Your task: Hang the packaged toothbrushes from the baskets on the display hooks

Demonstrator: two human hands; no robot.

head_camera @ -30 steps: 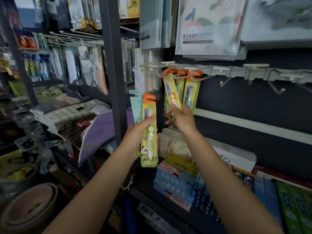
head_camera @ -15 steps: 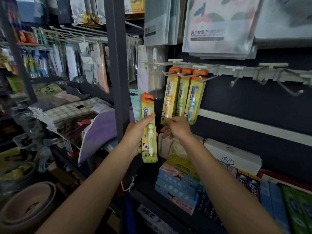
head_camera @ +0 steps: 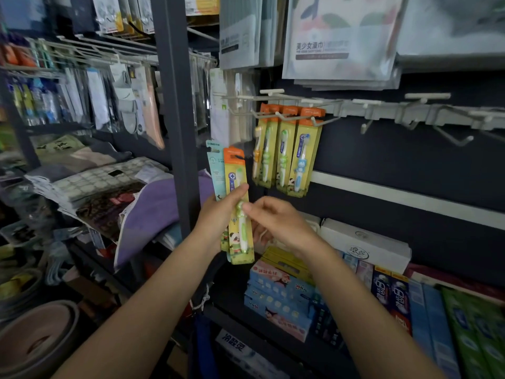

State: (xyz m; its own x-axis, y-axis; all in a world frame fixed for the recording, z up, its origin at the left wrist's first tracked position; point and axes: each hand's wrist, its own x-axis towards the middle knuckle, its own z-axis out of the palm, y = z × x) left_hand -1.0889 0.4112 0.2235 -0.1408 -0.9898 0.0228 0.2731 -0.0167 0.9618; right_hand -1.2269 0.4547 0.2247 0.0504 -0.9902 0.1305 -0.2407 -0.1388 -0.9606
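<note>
My left hand [head_camera: 216, 220] grips a small bunch of packaged toothbrushes upright. The front pack [head_camera: 237, 184] is yellow with an orange top and a green brush, and a teal pack [head_camera: 215, 166] stands behind it. My right hand [head_camera: 278, 224] is beside it, fingers curled, pinching the front pack's right edge at mid height. Above and to the right, several matching yellow packs [head_camera: 300, 157] hang side by side on the white display hooks [head_camera: 317, 122]. Further right, empty hooks [head_camera: 453, 138] stick out from the rail.
A dark upright post [head_camera: 175, 105] stands just left of my hands. Toothpaste boxes [head_camera: 281, 294] and a white carton [head_camera: 363, 244] fill the shelf below. Large flat packs [head_camera: 341, 36] hang above the hook rail. Folded cloths [head_camera: 109, 192] and a pink basin [head_camera: 35, 340] lie at the left.
My right hand let go of the pack on the hook and dropped to the bunch in my left hand. The hung packs now hang straight.
</note>
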